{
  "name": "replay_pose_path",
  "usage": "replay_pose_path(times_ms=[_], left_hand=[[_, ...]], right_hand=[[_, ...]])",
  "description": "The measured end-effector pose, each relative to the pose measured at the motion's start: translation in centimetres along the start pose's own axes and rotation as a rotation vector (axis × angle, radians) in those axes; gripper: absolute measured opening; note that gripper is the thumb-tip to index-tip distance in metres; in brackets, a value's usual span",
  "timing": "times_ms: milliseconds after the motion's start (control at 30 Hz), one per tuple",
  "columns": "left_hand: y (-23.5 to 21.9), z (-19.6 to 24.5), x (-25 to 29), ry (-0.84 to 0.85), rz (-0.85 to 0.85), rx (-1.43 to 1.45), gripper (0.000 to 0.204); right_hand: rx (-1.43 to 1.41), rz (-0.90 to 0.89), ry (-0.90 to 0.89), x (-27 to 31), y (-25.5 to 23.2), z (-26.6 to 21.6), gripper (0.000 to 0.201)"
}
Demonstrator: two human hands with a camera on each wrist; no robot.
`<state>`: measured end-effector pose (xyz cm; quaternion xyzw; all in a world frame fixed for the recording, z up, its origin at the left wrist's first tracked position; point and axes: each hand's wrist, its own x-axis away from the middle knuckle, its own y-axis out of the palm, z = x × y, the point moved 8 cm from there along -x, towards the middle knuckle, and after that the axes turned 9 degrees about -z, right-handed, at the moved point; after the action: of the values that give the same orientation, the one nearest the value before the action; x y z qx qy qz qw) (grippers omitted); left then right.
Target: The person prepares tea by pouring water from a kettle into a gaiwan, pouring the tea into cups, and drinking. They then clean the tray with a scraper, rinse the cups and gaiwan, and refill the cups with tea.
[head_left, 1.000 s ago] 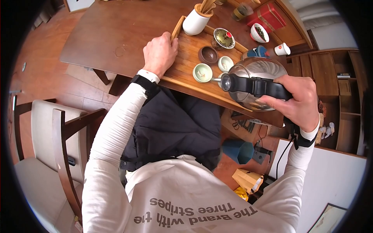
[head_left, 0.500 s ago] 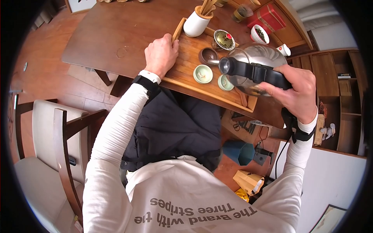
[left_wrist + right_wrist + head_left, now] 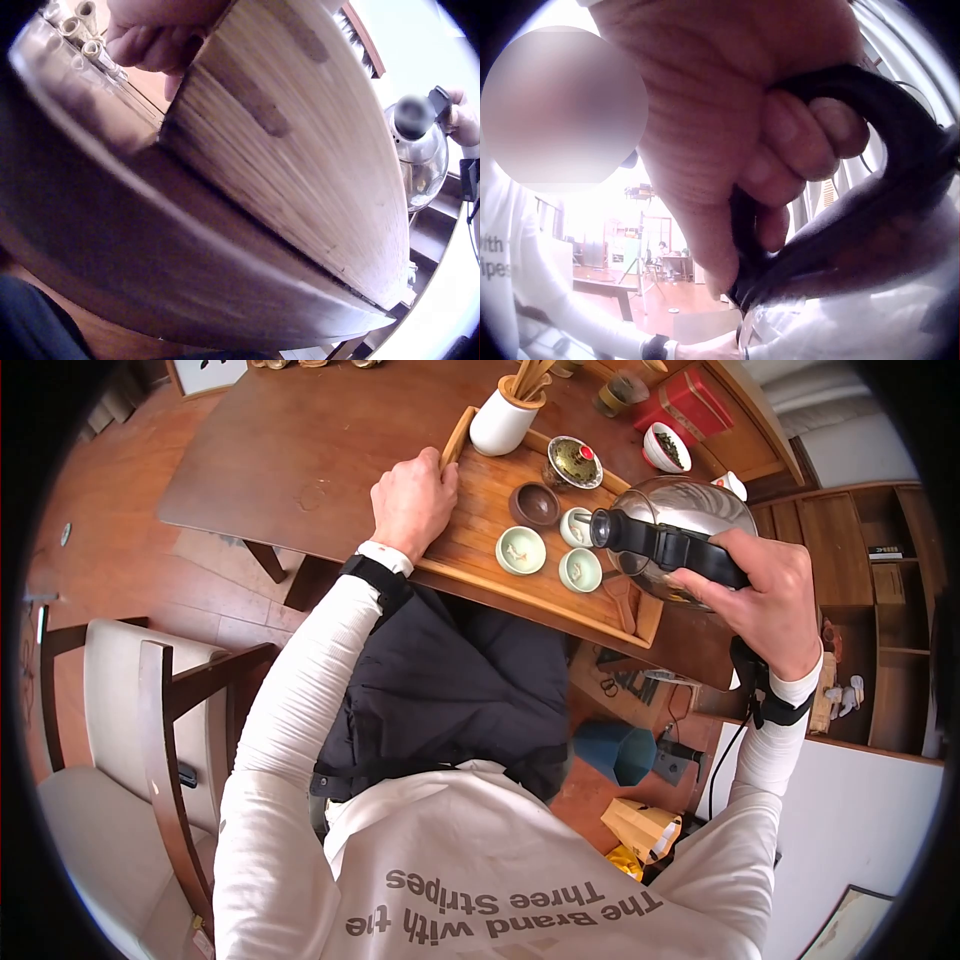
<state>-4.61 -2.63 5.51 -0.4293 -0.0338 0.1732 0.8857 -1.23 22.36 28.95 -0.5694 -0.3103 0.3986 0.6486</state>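
Observation:
In the head view my right hand (image 3: 765, 600) grips the black handle of a steel and glass kettle (image 3: 690, 510), its spout over a small pale green cup (image 3: 574, 530). Two more pale green cups (image 3: 521, 550) (image 3: 580, 570) and a dark brown cup (image 3: 535, 505) stand on the wooden tray (image 3: 475, 515). Curled fingers of my left hand (image 3: 412, 505) hold the tray's left end. Fingers wrap the kettle handle (image 3: 915, 142) in the right wrist view. The left wrist view shows my left hand (image 3: 161, 37) at the tray's side wall (image 3: 300, 150).
On the tray are a patterned lidded bowl (image 3: 575, 463), a white holder with wooden tools (image 3: 503, 422) and a brown wooden tool (image 3: 622, 600). Beyond it stand a white bowl of leaves (image 3: 667, 448) and a red box (image 3: 685, 405). A chair (image 3: 150, 670) is at the left.
My right hand has moved the kettle's spout from the left pale green cup, over the dark brown cup, to the upper pale green cup. My left hand has stayed at the tray's end.

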Motion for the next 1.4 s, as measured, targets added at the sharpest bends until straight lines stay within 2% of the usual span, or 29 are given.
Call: replay_pose_path(times_ms=[233, 300, 433, 833, 933, 1000, 1200, 1400], left_hand=[[0.0, 0.0, -0.1, 0.001, -0.008, 0.003, 0.032], [-0.1, 0.1, 0.0, 0.001, -0.009, 0.0, 0.032], [-0.1, 0.1, 0.0, 0.006, -0.002, 0.0, 0.032], [0.0, 0.0, -0.1, 0.013, 0.01, 0.003, 0.032], [0.0, 0.0, -0.1, 0.009, -0.003, 0.0, 0.032], [-0.1, 0.0, 0.0, 0.009, 0.001, 0.009, 0.032], [0.1, -0.1, -0.1, -0.004, -0.008, 0.003, 0.033], [0.1, -0.1, 0.0, -0.008, -0.003, 0.009, 0.033]], right_hand=[[-0.023, 0.03, -0.031, -0.2, -0.2, -0.4, 0.038], [0.018, -0.046, -0.023, 0.0, 0.4, 0.1, 0.031], [0.038, -0.045, -0.035, -0.3, 0.4, 0.0, 0.032], [-0.004, 0.032, -0.101, -1.6, -0.1, -1.6, 0.033], [-0.069, 0.01, -0.079, -1.5, -0.2, -1.7, 0.034], [-0.21, 0.019, -0.078, -1.4, -0.6, -2.0, 0.037], [-0.187, -0.036, -0.107, -0.1, -0.8, -2.8, 0.04], [-0.162, -0.103, 0.006, 1.0, -0.5, -1.1, 0.035]])
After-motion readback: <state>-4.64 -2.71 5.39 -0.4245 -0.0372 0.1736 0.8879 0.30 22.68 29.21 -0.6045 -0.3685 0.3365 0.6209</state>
